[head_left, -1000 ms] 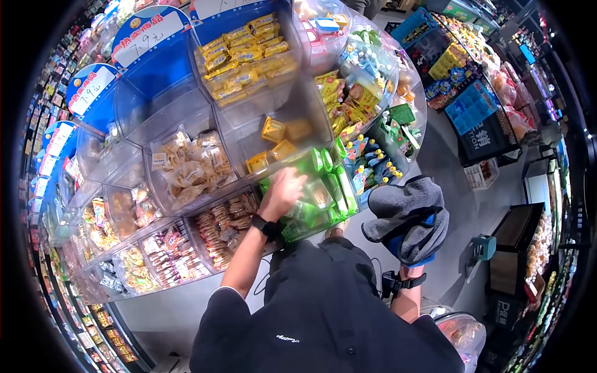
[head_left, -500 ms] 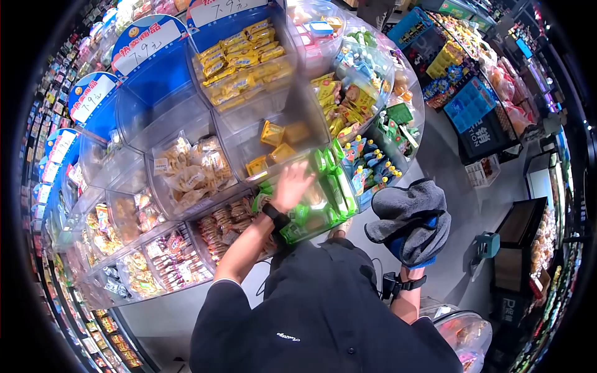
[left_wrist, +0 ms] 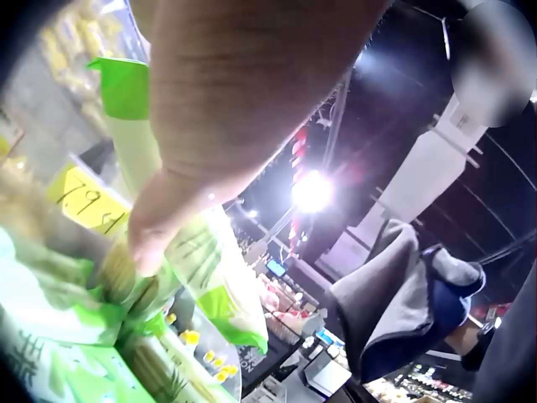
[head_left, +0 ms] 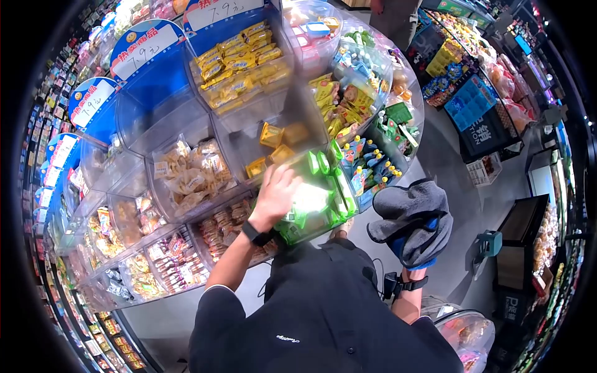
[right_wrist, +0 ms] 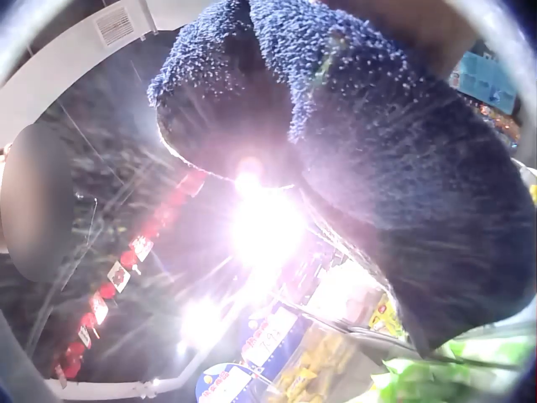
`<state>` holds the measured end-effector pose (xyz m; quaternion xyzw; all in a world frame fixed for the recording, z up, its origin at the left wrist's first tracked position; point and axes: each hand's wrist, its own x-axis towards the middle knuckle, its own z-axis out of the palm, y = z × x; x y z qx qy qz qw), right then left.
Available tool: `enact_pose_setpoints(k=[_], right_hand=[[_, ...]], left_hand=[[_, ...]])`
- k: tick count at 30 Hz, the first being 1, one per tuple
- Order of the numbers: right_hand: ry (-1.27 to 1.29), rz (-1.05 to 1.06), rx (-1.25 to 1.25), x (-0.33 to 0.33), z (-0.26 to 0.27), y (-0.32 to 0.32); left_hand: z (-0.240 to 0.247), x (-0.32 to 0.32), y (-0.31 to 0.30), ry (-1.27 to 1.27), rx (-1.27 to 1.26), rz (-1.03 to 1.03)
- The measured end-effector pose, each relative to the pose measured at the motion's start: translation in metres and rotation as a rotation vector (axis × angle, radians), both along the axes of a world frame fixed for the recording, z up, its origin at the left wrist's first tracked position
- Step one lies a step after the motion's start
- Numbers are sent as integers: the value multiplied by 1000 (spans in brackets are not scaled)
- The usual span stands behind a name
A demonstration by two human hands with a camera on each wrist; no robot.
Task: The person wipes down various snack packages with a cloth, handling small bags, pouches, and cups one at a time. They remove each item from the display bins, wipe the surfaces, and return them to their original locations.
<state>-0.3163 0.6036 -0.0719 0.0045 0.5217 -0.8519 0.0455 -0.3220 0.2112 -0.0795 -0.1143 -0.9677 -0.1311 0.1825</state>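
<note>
My left hand (head_left: pixel 277 198) is low over a clear bin of green-and-white snack packs (head_left: pixel 339 196). In the left wrist view its thumb lies across the front of one long pack (left_wrist: pixel 204 256), its fingers hidden behind. Strong glare whitens the packs beside the hand in the head view. To the right of my body, my right hand holds a bunched grey-and-blue towel (head_left: pixel 413 211), which covers the fingers. The towel's nubbly blue side (right_wrist: pixel 336 92) fills much of the right wrist view.
Yellow packs (head_left: pixel 270 143) lie in the bin behind the green ones. Brown-toned snacks (head_left: pixel 193 168) and pinkish sticks (head_left: pixel 177 258) fill bins to the left. Blue bottle-shaped packs (head_left: pixel 367 168) stand right. A person (head_left: pixel 398 18) is at the back; a dark crate (head_left: pixel 482 133) stands across the aisle.
My left hand has shifted slightly left and toward my body over the green packs. A bright glare now shows beside it. The towel is almost unmoved, and a person has come into view at the top.
</note>
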Motion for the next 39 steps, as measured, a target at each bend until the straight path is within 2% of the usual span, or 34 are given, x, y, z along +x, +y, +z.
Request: enact_pose_setpoints(k=[2, 4, 6, 8, 10, 12, 14, 15, 17, 20, 21, 22, 24, 27, 30, 31, 32, 34, 35, 38, 39], right_hand=[[15, 23, 37, -3, 10, -9], [47, 71, 104, -8, 25, -25], [100, 150, 202, -12, 41, -50], [180, 243, 316, -14, 59, -82], [255, 313, 404, -17, 70, -112], [273, 349, 412, -19, 69, -132], [144, 370, 266, -22, 54, -136], [248, 437, 271, -26, 53, -135], [316, 439, 263, -29, 55, -139], [332, 395, 261, -34, 76, -144], [337, 383, 259, -37, 78, -141], [318, 380, 241, -38, 77, -138], [276, 376, 200, -40, 73, -132], [220, 356, 266, -50, 72, -118], [174, 362, 270, -63, 60, -97], [163, 371, 275, -68, 55, -90], [101, 337, 57, -72, 49, -86], [34, 397, 148, -83, 49, -69], [0, 440, 84, -91, 46, -62], [59, 647, -127, -111, 22, -39], [164, 694, -166, -118, 14, -32]], left_hand=[[21, 13, 1, -113, 100, 84], [52, 25, 16, -86, 278, 134], [69, 27, 41, 10, 492, 100], [83, 27, 67, -53, 728, 44], [81, 25, 100, -140, 1056, -127], [98, 28, 110, -263, 1031, -146], [86, 25, 111, -247, 1037, -150], [80, 23, 112, -217, 1040, -142], [74, 20, 113, -160, 1041, -121], [85, 18, 122, -273, 1312, -22], [82, 15, 138, -25, 1546, -9], [60, 15, 140, 11, 1496, 26], [63, 15, 139, -25, 1340, 45], [63, 17, 141, -100, 1174, 4], [68, 18, 147, -265, 1249, 106], [67, 15, 149, -220, 1243, 82], [70, 11, 153, -257, 1317, 50], [80, 6, 159, -327, 1466, -16], [73, 5, 160, -445, 1422, 7], [63, -11, 173, -650, 1561, -30], [62, -15, 180, -695, 1633, -63]])
